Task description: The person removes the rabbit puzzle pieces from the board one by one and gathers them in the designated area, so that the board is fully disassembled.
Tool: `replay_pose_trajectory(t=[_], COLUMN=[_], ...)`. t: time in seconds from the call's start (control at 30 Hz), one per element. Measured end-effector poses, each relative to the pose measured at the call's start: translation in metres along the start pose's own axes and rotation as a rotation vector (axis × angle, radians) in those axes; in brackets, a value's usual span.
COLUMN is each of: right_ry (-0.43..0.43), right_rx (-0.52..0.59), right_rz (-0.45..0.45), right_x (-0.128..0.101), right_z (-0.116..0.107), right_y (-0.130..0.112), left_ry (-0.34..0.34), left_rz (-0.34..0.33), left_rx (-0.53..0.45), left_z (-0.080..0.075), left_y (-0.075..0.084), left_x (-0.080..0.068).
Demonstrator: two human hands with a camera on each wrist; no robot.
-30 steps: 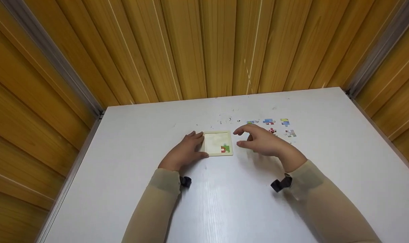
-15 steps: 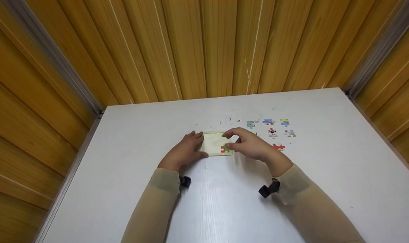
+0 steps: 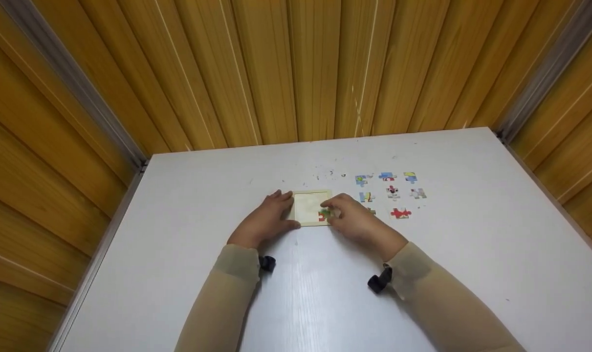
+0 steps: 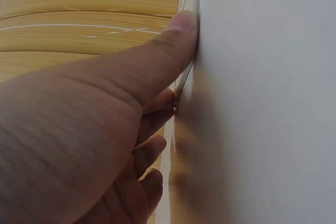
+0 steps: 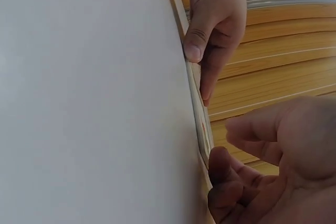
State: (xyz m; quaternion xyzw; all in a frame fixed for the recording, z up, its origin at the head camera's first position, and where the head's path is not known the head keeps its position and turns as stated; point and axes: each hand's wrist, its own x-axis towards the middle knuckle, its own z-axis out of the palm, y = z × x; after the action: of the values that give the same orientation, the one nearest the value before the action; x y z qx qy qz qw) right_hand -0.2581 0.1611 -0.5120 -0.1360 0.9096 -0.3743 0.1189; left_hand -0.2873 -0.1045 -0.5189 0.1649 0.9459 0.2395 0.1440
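Note:
A shallow square puzzle tray [image 3: 305, 224] lies flat on the white tabletop. My left hand [image 3: 265, 221] holds its left side, thumb at the lower corner and fingers along the edge. In the left wrist view the thumb [image 4: 181, 24] presses against the tray's rim. A red and green puzzle piece [image 3: 321, 216] sits in the tray's lower right corner. Over that corner is my right hand [image 3: 352, 217], thumb and forefinger spread apart around the piece and partly covering it. The right wrist view shows no piece between the right hand's fingers [image 5: 220, 163].
Right of the tray, several loose pieces lie in rough rows, among them a red piece [image 3: 401, 213], a blue one [image 3: 386, 176] and a grey-white one [image 3: 418, 193]. Small dark marks [image 3: 331, 172] dot the table behind the tray. Wood-patterned panels [image 3: 276, 73] stand around the table.
My right hand has moved left from beside the tray to over its lower right corner, uncovering more loose pieces. The left hand and tray have stayed in place.

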Motion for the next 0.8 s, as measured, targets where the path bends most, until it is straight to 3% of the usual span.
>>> replay_pose_trajectory(t=[0.37,0.8], right_ry=[0.013,0.042], right_rx=[-0.214,-0.252], right_rz=[-0.013,-0.041], right_x=[-0.001,0.001], right_z=[0.010,0.016], right_y=[-0.002,-0.001], left_ry=[-0.001,-0.004], left_rz=[0.020,0.021], left_rx=[-0.004,0.002], left_z=[-0.001,-0.002], left_y=[0.000,0.001], left_x=[0.000,-0.001])
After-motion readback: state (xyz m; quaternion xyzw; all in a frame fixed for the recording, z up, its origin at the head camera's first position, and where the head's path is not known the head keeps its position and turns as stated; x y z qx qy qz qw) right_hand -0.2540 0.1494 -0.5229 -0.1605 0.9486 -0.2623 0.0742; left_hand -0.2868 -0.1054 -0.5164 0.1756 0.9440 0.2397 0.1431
